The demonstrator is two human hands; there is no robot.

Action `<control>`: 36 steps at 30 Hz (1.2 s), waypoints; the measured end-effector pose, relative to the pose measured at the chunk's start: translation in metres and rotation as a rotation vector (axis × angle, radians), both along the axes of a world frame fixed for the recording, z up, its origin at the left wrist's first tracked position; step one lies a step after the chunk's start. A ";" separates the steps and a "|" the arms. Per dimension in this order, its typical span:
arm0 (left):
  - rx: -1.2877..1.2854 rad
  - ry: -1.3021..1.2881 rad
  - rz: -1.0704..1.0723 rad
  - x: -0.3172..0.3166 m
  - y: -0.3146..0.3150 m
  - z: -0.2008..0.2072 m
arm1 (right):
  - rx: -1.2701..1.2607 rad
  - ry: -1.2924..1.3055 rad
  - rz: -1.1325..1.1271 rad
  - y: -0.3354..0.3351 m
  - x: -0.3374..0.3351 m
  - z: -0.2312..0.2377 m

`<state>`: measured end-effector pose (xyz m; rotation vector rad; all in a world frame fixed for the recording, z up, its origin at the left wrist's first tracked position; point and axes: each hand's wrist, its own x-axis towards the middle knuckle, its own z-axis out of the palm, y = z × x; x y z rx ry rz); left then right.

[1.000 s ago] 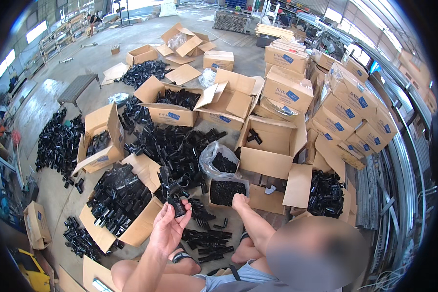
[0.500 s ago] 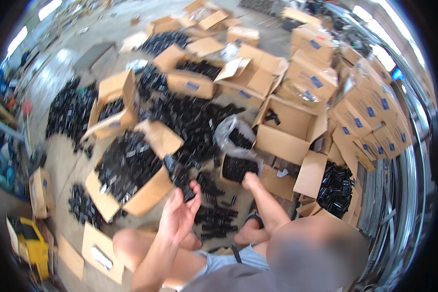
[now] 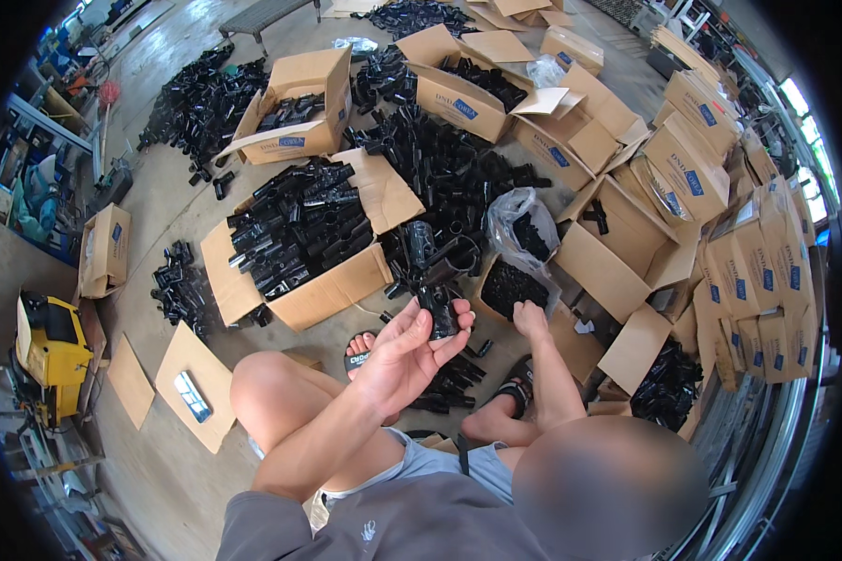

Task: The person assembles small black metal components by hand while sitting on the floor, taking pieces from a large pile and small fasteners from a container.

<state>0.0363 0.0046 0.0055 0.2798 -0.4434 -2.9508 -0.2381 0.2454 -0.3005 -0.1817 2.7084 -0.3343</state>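
My left hand is raised in front of my knees, closed around a glossy black tubular fitting with branching open ends. The thumb lies on its near side and the fingers are behind it. At a small carton lined with clear plastic, my right hand has its fingers curled down at small black parts. Its fingertips are hidden, so what they pinch cannot be made out. Left of my hands, a large open carton is heaped with similar black fittings.
Black fittings lie piled on the floor beyond my hands. An open carton with a few fittings stands to the right, near stacked closed cartons. A phone lies on cardboard at left, near a yellow machine.
The view has turned, so the surroundings sit differently in it. My left hand has turned and closed more around the fitting, which now shows plainly. My right hand stays at the small carton.
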 end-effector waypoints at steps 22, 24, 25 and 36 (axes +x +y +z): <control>-0.248 -0.119 0.144 -0.006 0.000 -0.013 | -1.446 -0.116 0.135 -0.113 0.152 0.315; -0.258 -0.119 0.151 -0.006 0.000 -0.015 | -1.393 -0.134 0.117 -0.110 0.157 0.318; -0.261 -0.119 0.154 -0.007 0.001 -0.016 | -1.443 -0.102 0.123 -0.111 0.159 0.317; -0.284 -0.105 0.212 -0.008 0.009 -0.026 | -1.251 0.161 0.023 -0.133 0.178 0.313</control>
